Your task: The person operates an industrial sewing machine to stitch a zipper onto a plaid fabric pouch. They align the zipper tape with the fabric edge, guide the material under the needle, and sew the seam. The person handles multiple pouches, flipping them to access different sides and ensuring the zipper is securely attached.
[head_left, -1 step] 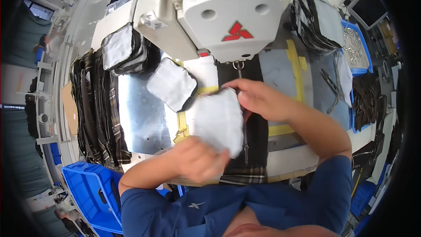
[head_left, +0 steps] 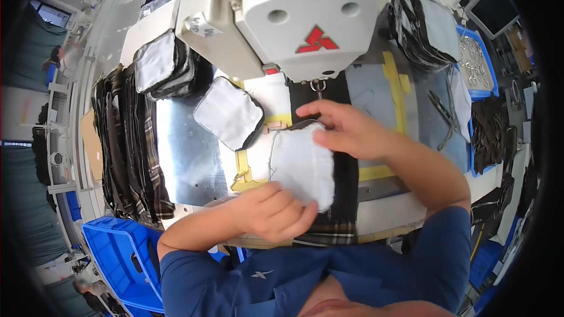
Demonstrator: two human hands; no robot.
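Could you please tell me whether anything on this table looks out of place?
The yellow tape near the left hand looks ragged and crumpled, unlike the straighter strip at the right; nothing looks spilled.

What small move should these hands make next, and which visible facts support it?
Probably lay the pale fabric piece flat onto the dark strip: the left hand holds its lower edge, the right hand touches its upper right corner, and in this view it overlaps the strip, which runs beneath the machine head.

A head-worn fisheye looks down at the hands [head_left: 271, 213] from close above.
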